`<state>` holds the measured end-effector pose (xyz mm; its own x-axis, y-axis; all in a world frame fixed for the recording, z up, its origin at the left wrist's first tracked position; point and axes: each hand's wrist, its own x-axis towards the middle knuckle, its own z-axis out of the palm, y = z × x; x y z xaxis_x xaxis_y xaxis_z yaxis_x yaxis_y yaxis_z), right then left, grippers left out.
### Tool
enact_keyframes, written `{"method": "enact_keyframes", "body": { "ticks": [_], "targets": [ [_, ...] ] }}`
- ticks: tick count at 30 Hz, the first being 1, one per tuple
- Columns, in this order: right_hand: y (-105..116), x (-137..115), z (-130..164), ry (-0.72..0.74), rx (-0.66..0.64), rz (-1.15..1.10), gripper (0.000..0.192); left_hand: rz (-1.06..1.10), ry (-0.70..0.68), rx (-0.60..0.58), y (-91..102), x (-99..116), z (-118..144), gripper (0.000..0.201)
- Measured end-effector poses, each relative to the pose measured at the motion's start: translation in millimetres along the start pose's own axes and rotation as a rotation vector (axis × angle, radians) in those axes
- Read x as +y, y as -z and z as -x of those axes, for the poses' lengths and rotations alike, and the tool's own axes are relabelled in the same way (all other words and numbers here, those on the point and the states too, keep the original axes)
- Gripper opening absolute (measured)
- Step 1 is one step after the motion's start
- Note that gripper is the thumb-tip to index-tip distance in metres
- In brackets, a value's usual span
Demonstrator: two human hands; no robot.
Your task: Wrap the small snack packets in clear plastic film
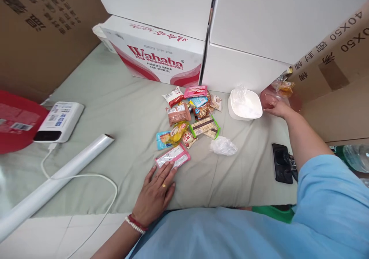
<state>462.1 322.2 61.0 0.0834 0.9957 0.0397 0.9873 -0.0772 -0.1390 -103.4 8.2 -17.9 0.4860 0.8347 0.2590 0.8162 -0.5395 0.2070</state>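
Resting our left hand [157,190], fingers [165,169] unclenched, on a pink-and-white packet [177,156], we cannot tell whether our right hand [276,107] grasps anything beside the white plastic tub [245,115]; colourful wrapped snacks [201,112] still lie outside.

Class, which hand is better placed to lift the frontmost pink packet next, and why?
Probably the left hand: it lies partly over that packet, while the right hand is off beside the white container.

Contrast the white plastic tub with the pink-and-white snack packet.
The white plastic tub stands deep; the pink-and-white snack packet lies flat. The tub is plain; the packet is printed. The left hand touches the packet, not the tub. Both rest on grey-green cloth.
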Motion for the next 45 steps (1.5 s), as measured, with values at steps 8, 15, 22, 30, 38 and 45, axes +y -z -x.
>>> {"method": "enact_keyframes", "body": {
  "ticks": [8, 15, 22, 30, 38, 45],
  "targets": [
    [3.4, -107.8, 130.2, 0.119, 0.123, -0.447, 0.028, 0.108, 0.098, -0.031, -7.4, -25.8, -42.7, 0.041],
    [-31.6, -184.2, 254.8, 0.227, -0.207, -0.695, 0.027, 0.433, 0.213, 0.229, 15.5, 3.3, -57.0, 0.041],
    [-23.7, -234.2, 311.7, -0.042, -0.585, -1.460, 0.035, 1.403, 0.442, 0.015, 21.5, 60.7, -56.5, 0.082],
    [-50.3, -216.9, 271.7, 0.202, -0.199, -0.881, 0.037, 1.505, 0.774, 0.015, 19.7, 67.8, -51.6, 0.045],
    [-29.1, -202.9, 244.2, 0.234, 0.192, -0.549, 0.024, 1.969, 0.981, 0.014, 40.5, 44.9, 2.7, 0.037],
    [21.2, -164.6, 151.0, -0.020, 0.320, -0.303, 0.043, 1.865, 1.081, 0.017, 37.8, 45.0, 8.1, 0.038]
  ]
}}
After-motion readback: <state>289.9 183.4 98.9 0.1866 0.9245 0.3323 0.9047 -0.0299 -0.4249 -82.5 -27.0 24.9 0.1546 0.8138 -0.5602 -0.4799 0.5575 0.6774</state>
